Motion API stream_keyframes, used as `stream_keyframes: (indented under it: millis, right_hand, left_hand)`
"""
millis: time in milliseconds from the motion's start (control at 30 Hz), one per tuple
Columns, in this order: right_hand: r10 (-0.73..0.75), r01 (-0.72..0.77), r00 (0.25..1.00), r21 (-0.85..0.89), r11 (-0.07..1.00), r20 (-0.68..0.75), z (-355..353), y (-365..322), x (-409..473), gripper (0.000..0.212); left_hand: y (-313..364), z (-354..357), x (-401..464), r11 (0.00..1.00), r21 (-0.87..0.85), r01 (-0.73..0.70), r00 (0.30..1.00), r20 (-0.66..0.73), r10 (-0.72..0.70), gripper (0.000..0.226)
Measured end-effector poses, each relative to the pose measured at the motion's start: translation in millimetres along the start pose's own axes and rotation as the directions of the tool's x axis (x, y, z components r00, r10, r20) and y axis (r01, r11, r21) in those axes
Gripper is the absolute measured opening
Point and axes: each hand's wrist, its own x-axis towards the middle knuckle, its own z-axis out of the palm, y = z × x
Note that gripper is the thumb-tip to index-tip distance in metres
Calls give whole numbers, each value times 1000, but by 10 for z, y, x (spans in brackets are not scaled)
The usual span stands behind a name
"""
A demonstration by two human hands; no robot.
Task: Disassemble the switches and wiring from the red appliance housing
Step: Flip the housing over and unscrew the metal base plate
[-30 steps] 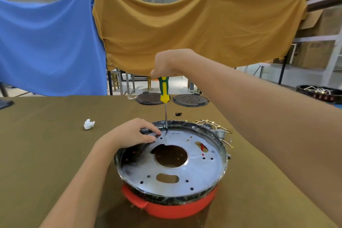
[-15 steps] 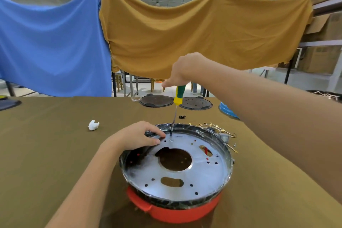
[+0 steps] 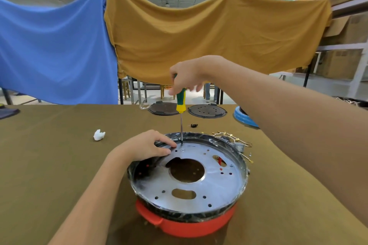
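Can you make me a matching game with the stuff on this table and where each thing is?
Things:
1. screwdriver
2. left hand
3. white scrap
4. blue dish

Places:
A. lying alone on the cloth, left of the housing
B. gripped upright by the right hand
C. far side of the table, partly behind the right arm
D. resting on the rim of the red housing

Pairs: 1-B, 2-D, 3-A, 4-C

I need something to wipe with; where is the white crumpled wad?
In the head view, the white wad lies on the table, left of the red housing and left hand.
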Motion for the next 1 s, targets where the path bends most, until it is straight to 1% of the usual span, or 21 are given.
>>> stream_keyframes:
  millis: [33, 67, 100, 133, 167, 233, 333, 400, 467, 533, 567, 600, 633, 667, 700, 733, 767, 867, 900, 933, 1000]
  right_hand:
    - [78, -85, 996, -160, 983, -52, 27, -27, -3, 50]
    - [135, -173, 982, -332, 927, -135, 61, -60, -5, 62]
    - [140, -229, 966, -467, 854, -216, 91, -98, 17, 67]
    - [112, -244, 957, -534, 809, -267, 114, -129, 47, 66]
    - [68, -217, 957, -541, 812, -282, 126, -137, 87, 60]
    - [12, -113, 977, -466, 878, -215, 92, -103, 125, 46]
    - [-78, 72, 997, -213, 974, -24, -53, -2, 57, 24]
    - [-98, 100, 994, -51, 994, 53, -90, 64, -13, 9]
    - [-102, 102, 994, -18, 995, 40, -88, 114, -30, 18]
    - [-96, 96, 995, 43, 994, 13, -65, 112, -50, 18]
    - [-88, 86, 996, 73, 994, 15, -48, 80, -51, 27]
    - [-49, 48, 999, 40, 998, 13, -24, 41, -46, 45]
    - [13, -14, 1000, -76, 997, -15, 21, -1, -43, 61]
    - [60, -80, 994, -243, 967, -91, 60, -33, -34, 69]
    - [58, -124, 983, -387, 914, -177, 94, -55, -9, 68]
    - [20, -117, 977, -454, 883, -213, 123, -74, 22, 61]
    - [-23, -71, 980, -454, 888, -198, 132, -85, 47, 52]
    - [-118, 101, 992, -261, 960, -49, 14, -78, 36, 20]
    - [-142, 135, 989, -160, 978, -31, -15, -60, 12, 19]
    - [-158, 156, 987, -68, 985, -28, -28, -47, -18, 29]
    - [-153, 154, 987, 7, 988, -57, 16, -10, -53, 37]
  left_hand:
    - [3, -2, 1, 1000, 2, 3, 1000, 2, -3, 28]
    - [3, -3, 4, 1000, 4, 3, 1000, 3, -3, 28]
    - [1, -2, 5, 1000, 5, 1, 1000, 3, -1, 28]
    - [1, -1, 5, 1000, 5, 0, 1000, 4, 0, 27]
    - [0, 0, 5, 1000, 3, 0, 1000, 5, 0, 27]
    - [-6, 1, 3, 1000, -1, -1, 1000, 6, 1, 27]
    - [-10, 1, 6, 1000, -7, -3, 1000, 6, 3, 28]
    - [-14, 2, 13, 1000, -9, 2, 1000, 3, -2, 27]
    - [-15, 2, 16, 1000, -6, 6, 1000, -2, -6, 27]
    - [-12, 4, 17, 1000, -8, 5, 1000, -1, -5, 27]
    - [-13, 6, 8, 1000, -10, 4, 1000, 4, -4, 27]
    - [-10, 4, 8, 1000, -10, -2, 1000, 5, 2, 27]
    - [-12, 6, 7, 1000, -10, -6, 1000, 4, 6, 27]
    - [-14, 8, 8, 1000, -10, -5, 1000, 1, 5, 27]
    - [-14, 10, 12, 1000, -9, -1, 1000, -2, 1, 27]
    - [-13, 10, 14, 1000, -7, 2, 1000, -3, -2, 27]
    - [-13, 8, 13, 1000, -5, 3, 1000, -3, -3, 27]
    - [-15, 7, 3, 1000, -9, -7, 1000, 6, 7, 28]
    - [-13, 5, 2, 1000, -10, -8, 1000, 6, 8, 28]
    - [-13, 2, 1, 1000, -10, -8, 1000, 7, 8, 28]
    - [-13, 0, 0, 1000, -10, -13, 1000, 5, 13, 28]
